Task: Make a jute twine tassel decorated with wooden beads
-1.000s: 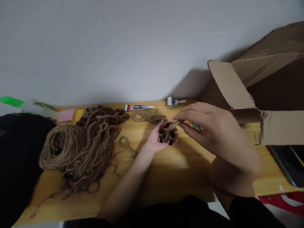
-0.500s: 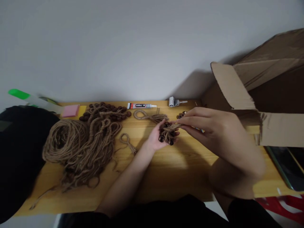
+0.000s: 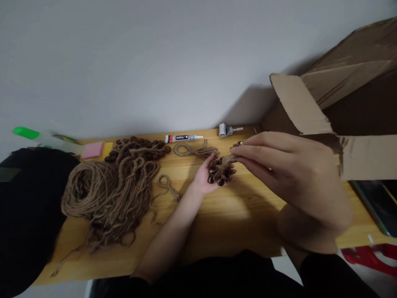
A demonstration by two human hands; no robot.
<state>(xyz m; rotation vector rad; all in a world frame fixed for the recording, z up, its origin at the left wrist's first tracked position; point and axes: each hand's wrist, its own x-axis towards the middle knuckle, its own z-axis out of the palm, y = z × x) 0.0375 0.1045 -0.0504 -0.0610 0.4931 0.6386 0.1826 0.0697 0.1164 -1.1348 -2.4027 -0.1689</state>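
Note:
Over the middle of the wooden table, my left hand, palm up, cups a bunch of dark beads with twine. My right hand pinches the twine end of that bunch from the right, with the fingertips pressed together. Behind my left hand lies a looped twine tassel, and a smaller twine loop rests to its left. A few more dark beads show partly behind my right fingers.
On the left are a coil of twine, knotted cords, dark beads and pink sticky notes. Glue tubes lie along the wall. An open cardboard box stands at the right.
The twine end of the bunch now looks more gathered upright between my right fingers. The view has shifted slightly, and my left hand still cups the beads.

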